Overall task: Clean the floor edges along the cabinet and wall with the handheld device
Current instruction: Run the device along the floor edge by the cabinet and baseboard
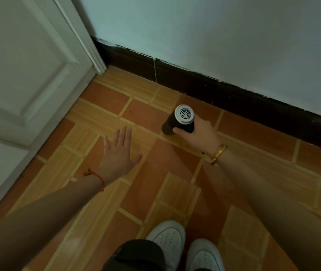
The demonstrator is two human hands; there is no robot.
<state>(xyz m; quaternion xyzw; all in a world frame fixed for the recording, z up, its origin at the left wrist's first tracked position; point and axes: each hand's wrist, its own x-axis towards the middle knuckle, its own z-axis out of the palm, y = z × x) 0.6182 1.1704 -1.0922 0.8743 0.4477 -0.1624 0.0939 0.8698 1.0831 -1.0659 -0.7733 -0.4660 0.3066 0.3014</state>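
My right hand (198, 132) grips a dark cylindrical handheld device (178, 122) with a silver vented rear end facing up. Its nozzle end points down at the tiled floor (142, 114), a short way in front of the dark skirting board (224, 90) under the pale wall (214, 36). My left hand (119, 153) hovers flat over the floor with fingers spread and holds nothing. The white panelled cabinet (24, 75) stands at the left, its corner meeting the wall.
Two white shoes (185, 249) and a dark trouser knee (136, 255) are at the bottom centre. The floor is orange and tan tile with light grout lines. A gold bracelet is on my right wrist, a red string on the left.
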